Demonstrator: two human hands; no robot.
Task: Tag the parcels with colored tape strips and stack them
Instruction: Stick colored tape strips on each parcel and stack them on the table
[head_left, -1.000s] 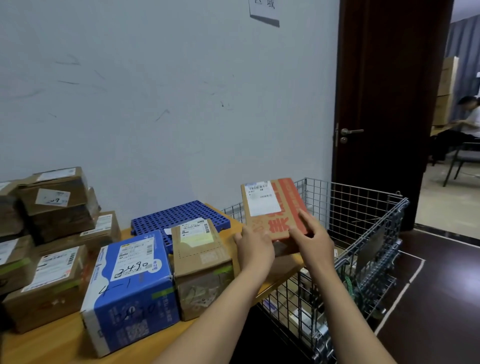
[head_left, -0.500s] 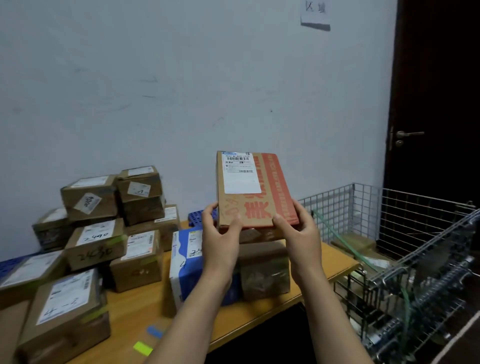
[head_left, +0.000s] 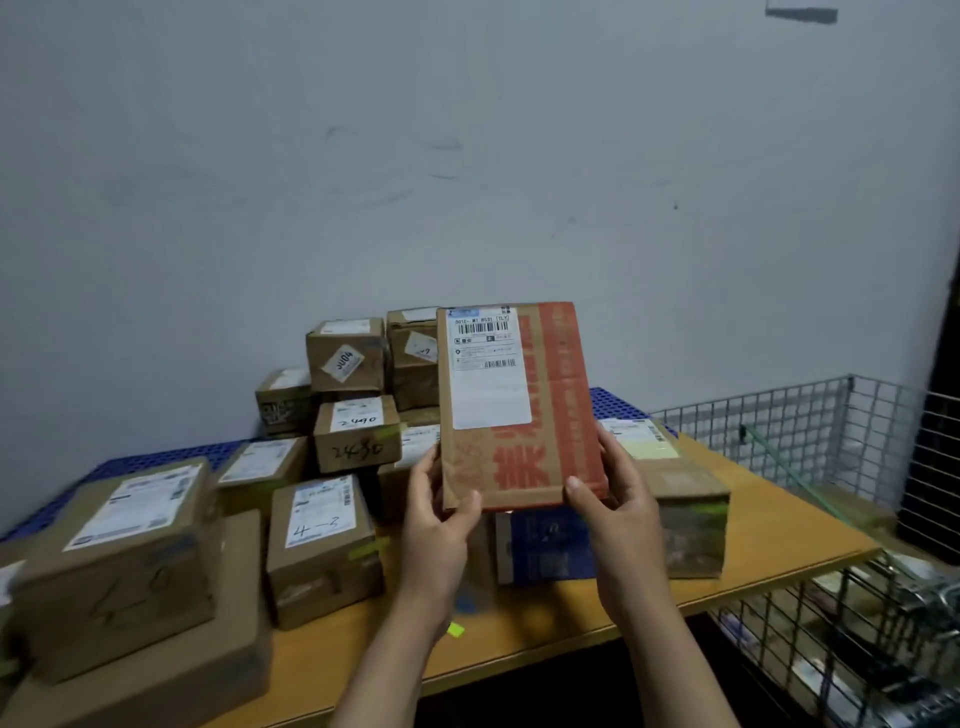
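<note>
A light wooden table (head_left: 769, 525) stands against a scuffed pale grey wall (head_left: 363, 182), crowded with brown cardboard parcels (head_left: 322, 551) bearing white labels, with a wire mesh cart (head_left: 810, 421) at its right end. A flat brown cardboard parcel with red printing and a white shipping label (head_left: 519, 405) is held upright in the air above the table. The left hand (head_left: 439, 525) and right hand (head_left: 618, 499) grip its lower corners, thumbs pressed on the front and fingers curled behind.
</note>
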